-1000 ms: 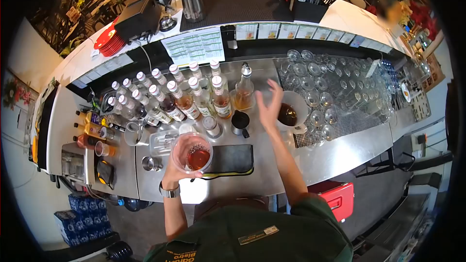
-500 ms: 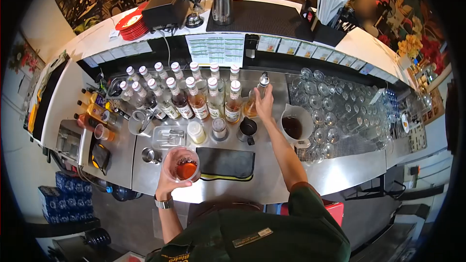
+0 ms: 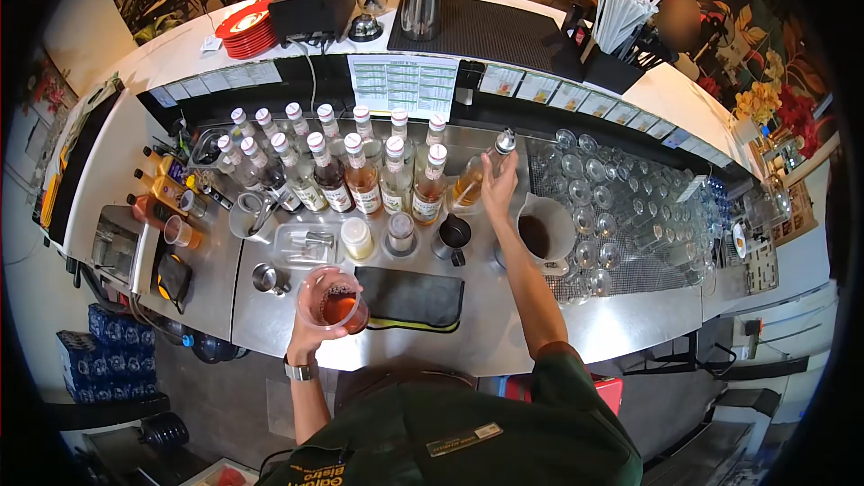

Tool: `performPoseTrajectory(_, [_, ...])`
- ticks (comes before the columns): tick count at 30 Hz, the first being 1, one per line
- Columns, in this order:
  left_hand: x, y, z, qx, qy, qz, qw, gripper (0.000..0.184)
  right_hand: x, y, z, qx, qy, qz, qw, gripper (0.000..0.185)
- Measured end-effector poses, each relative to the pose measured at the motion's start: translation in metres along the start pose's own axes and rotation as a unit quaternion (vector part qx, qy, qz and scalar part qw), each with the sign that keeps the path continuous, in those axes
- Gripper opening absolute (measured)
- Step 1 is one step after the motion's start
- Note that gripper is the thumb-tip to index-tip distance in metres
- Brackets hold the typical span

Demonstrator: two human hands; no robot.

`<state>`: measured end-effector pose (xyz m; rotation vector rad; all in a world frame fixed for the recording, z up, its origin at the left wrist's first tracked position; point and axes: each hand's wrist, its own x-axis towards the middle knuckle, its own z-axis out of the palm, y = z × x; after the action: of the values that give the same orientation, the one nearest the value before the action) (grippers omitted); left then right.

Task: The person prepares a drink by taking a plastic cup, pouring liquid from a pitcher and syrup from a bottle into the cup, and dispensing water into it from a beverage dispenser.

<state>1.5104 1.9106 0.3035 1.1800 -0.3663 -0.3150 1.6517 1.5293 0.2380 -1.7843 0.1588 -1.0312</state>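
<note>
My left hand [image 3: 311, 340] is wrapped round a clear plastic cup [image 3: 309, 295] with a reddish-brown drink in it, above the counter's front edge. My right hand [image 3: 500, 189] grips a glass bottle [image 3: 467, 187] of amber liquid by its upper part. A metal pourer [image 3: 506, 140] tops this bottle, which leans to the right; whether its base is off the counter I cannot tell. Beside my right forearm stands a jug of dark liquid [image 3: 535, 236]. A dark metal pitcher [image 3: 453, 236] is just in front of the bottle. Between my hands lies a dark folded cloth [image 3: 409, 297].
Several syrup bottles [image 3: 364, 184] stand in rows left of the held bottle. Many glasses [image 3: 630, 216] cover a mesh mat at the right. A small steel jigger [image 3: 267, 278] and a clear tray [image 3: 310, 245] sit at the left. A raised white ledge [image 3: 504, 61] runs behind.
The bottle in my right hand has tipped further, its pourer now to the right and slightly higher. My left hand keeps the cup, shifted slightly left. The whole view has shifted a little.
</note>
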Motion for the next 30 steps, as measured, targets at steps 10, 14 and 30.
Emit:
performPoseTrajectory(10, [0.009, -0.007, 0.004, 0.062, 0.049, 0.011, 0.997, 0.091, 0.016, -0.104, -0.040, 0.079, 0.038, -0.108, 0.990, 0.033])
performPoseTrajectory(14, [0.007, -0.016, 0.001, 0.051, 0.053, 0.001, 0.997, 0.090, 0.008, -0.161, -0.058, 0.095, 0.012, -0.157, 0.983, 0.042])
performPoseTrajectory(30, [0.003, -0.087, -0.013, 0.127, 0.055, -0.034, 0.990, 0.087, -0.205, -0.082, -0.039, 0.119, -0.206, 0.056, 0.970, 0.044])
